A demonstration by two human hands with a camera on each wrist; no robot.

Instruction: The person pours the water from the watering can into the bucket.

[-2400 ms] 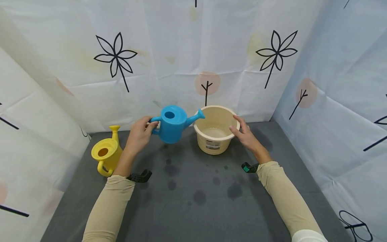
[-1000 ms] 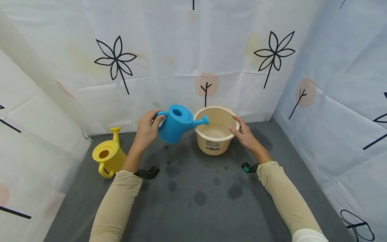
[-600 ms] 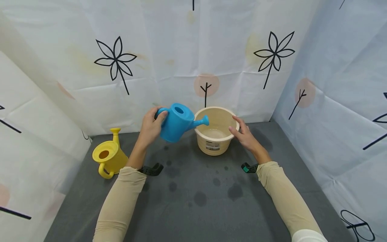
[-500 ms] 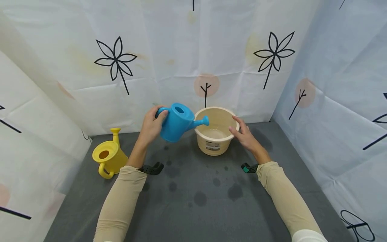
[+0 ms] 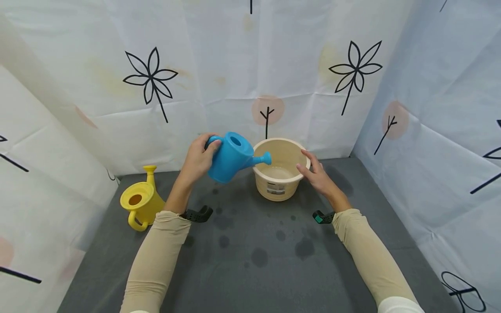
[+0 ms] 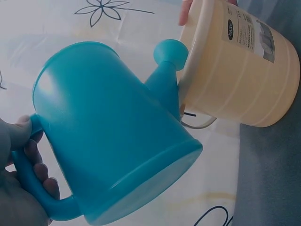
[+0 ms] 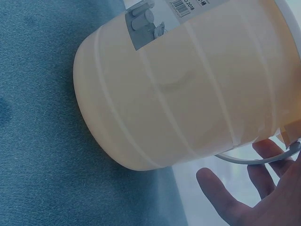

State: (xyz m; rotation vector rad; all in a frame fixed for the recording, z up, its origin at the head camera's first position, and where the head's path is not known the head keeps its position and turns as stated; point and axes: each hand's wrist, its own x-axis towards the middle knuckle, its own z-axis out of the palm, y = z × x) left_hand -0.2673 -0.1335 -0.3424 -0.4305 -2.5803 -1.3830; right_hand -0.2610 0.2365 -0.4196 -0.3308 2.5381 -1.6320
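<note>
A blue watering can [image 5: 228,161] is off the table, its body leaning toward the bucket. My left hand [image 5: 199,158] grips it by the handle, fingers curled through the loop in the left wrist view. The rose [image 6: 170,52] at the end of its spout reaches over the left rim of a cream plastic bucket [image 5: 275,191]. No stream shows at the rose. My right hand [image 5: 321,178] holds the bucket's right rim, thumb over the edge; in the right wrist view its fingers show beside the thin handle [image 7: 256,161].
A yellow watering can [image 5: 142,202] stands at the left, close to my left forearm. Dark wet spots [image 5: 259,257] mark the grey table. White patterned cloth [image 5: 219,100] hangs behind and at both sides. Each wrist wears a black strap.
The blue watering can has moved a little right, risen slightly and tipped further toward the bucket, carried by my left hand. The right hand and the bucket have stayed in place.
</note>
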